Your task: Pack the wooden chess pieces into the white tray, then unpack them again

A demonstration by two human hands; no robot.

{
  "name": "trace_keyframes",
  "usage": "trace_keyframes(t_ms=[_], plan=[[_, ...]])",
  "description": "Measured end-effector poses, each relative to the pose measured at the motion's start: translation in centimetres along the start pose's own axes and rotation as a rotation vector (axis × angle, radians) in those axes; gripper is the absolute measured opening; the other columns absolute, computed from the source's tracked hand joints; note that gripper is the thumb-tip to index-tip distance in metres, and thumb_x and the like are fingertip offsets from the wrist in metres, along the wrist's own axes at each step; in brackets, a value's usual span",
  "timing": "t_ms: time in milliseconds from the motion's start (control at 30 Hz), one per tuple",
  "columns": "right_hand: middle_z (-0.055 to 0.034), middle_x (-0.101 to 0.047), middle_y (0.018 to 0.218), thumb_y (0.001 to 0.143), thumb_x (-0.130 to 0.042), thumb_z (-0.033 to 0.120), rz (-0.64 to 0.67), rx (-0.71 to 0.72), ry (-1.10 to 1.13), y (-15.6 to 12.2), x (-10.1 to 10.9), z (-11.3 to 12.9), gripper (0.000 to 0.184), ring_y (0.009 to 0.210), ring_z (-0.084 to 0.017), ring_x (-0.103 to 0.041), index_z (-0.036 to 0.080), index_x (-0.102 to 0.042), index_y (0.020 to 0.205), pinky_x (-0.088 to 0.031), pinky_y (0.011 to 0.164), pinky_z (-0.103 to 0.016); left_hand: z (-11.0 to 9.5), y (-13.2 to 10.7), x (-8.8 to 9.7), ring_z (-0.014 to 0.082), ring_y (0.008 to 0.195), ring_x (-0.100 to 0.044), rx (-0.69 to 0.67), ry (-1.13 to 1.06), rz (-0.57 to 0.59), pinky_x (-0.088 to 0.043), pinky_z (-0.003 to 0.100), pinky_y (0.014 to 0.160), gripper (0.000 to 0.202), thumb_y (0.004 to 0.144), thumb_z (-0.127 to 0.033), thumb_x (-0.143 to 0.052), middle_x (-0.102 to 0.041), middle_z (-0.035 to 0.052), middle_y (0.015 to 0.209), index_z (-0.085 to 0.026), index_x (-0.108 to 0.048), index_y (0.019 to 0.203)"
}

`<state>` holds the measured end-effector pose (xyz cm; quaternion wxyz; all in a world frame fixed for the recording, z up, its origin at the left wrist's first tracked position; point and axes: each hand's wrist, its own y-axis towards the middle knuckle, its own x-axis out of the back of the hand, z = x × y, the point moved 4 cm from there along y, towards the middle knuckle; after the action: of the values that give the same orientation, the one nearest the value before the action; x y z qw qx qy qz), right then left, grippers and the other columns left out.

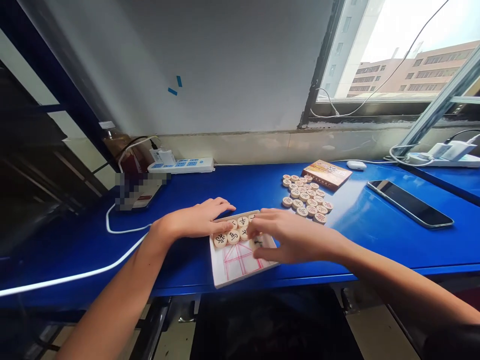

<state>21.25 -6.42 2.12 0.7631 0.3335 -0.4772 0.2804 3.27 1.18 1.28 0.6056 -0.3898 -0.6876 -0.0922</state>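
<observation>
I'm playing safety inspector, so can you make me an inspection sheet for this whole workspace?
Surface: glossy blue table, bright reflection toward the right.
Main things: shallow open white box, pink lines on its floor, holding round pale pieces with black characters; loose round pale pieces lie beyond.
Clutter: orange-brown printed box, black rectangular phone, small white rounded case.
Hands: left hand at the white box's left edge, thumb over pieces; right hand over its right side, grip unclear.
Cables: long white cable at left; white power strip at back left.
Surroundings: grey wall, dark-framed window.
</observation>
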Motion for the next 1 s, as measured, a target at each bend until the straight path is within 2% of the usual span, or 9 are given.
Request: trace_keyframes(t_ms=[67,133,233,333,467,567,667,800,1000], plan=[[-0.0057,-0.062,0.103,0.085,-0.062,0.03,-0.014,0.128,-0.042,1.6,-0.8,1.3,0.02,0.096,-0.019,-0.054,0.019,-0.057,0.102,-0.042,0.082,-0.032,0.2,0.0,-0.1,0.023,0.132,-0.031,0.009,0.001,-0.004,-0.027,0.035,0.109,0.057,0.092,-0.055,-0.037,-0.034,0.0063,0.145,-0.024,-0.038,0.14],[-0.0073,-0.06,0.106,0.086,-0.061,0.032,-0.058,0.151,-0.082,2.4,-1.1,1.3,0.026,0.099,-0.021,-0.052,0.02,-0.057,0.109,-0.041,0.084,-0.035,0.2,0.0,-0.2,0.0221,0.131,-0.032,0.006,0.002,-0.016,-0.026,0.035,0.109,0.054,0.093,-0.053,-0.034,-0.035,0.006,0.145,-0.024,-0.04,0.138],[-0.0083,-0.06,0.104,0.089,-0.056,0.029,-0.16,0.041,-0.108,2.2,-0.8,-1.0,0.024,0.096,-0.02,-0.051,0.018,-0.058,0.111,-0.041,0.084,-0.035,0.1,-0.1,-0.3,0.0227,0.133,-0.03,0.007,0.001,-0.009,-0.024,0.038,0.11,0.056,0.095,-0.057,-0.028,-0.034,0.0061,0.145,-0.025,-0.038,0.14],[-0.0084,-0.06,0.104,0.091,-0.051,0.028,-0.222,-0.105,-0.183,1.1,0.5,-4.4,0.022,0.098,-0.021,-0.05,0.017,-0.06,0.109,-0.04,0.088,-0.035,-0.4,-0.3,-0.6,0.0275,0.137,-0.022,0.021,-0.002,0.028,-0.021,0.044,0.111,0.071,0.088,-0.07,-0.034,-0.026,0.0066,0.151,-0.028,-0.03,0.145],[-0.0092,-0.061,0.105,0.088,-0.053,0.033,-0.1,-0.314,-0.33,-0.6,2.6,-8.6,0.029,0.103,-0.026,-0.05,0.019,-0.06,0.112,-0.04,0.087,-0.039,-1.7,-0.6,-0.7,0.0335,0.138,-0.017,-0.071,0.018,0.04,-0.019,0.049,0.111,0.095,0.073,-0.074,-0.056,-0.022,0.0076,0.153,-0.029,-0.021,0.148],[-0.0084,-0.061,0.105,0.083,-0.058,0.037,0.018,-0.387,-0.317,-2.6,3.8,-10.1,0.033,0.1,-0.026,-0.051,0.021,-0.06,0.112,-0.042,0.084,-0.039,-2.0,-0.8,-0.8,0.0353,0.139,-0.015,-0.078,0.039,0.063,-0.018,0.049,0.112,0.101,0.07,-0.068,-0.063,-0.019,0.0082,0.154,-0.027,-0.016,0.149],[-0.0065,-0.059,0.109,0.08,-0.06,0.035,0.012,-0.412,-0.23,-4.6,4.3,-10.4,0.032,0.103,-0.025,-0.05,0.024,-0.06,0.11,-0.043,0.086,-0.038,-1.6,-1.0,-0.6,0.0357,0.138,-0.017,-0.053,0.043,0.083,-0.02,0.048,0.111,0.097,0.072,-0.064,-0.063,-0.021,0.0075,0.153,-0.027,-0.017,0.15],[-0.004,-0.058,0.115,0.078,-0.06,0.026,0.034,-0.339,-0.163,-5.7,3.3,-10.0,0.032,0.116,-0.023,-0.044,0.026,-0.059,0.11,-0.037,0.1,-0.039,-0.9,-1.2,-0.2,0.0339,0.135,-0.026,-0.065,0.023,0.094,-0.027,0.042,0.109,0.087,0.076,-0.061,-0.06,-0.029,0.0054,0.15,-0.028,-0.024,0.148],[-0.0058,-0.056,0.106,0.082,-0.053,0.017,0.077,-0.294,-0.284,-6.5,2.1,-8.6,0.021,0.106,-0.024,-0.046,0.023,-0.057,0.101,-0.039,0.094,-0.044,-1.0,-1.2,0.1,0.0267,0.126,-0.039,-0.096,-0.02,0.089,-0.031,0.033,0.104,0.068,0.086,-0.065,-0.045,-0.039,0.0048,0.142,-0.027,-0.036,0.142]])
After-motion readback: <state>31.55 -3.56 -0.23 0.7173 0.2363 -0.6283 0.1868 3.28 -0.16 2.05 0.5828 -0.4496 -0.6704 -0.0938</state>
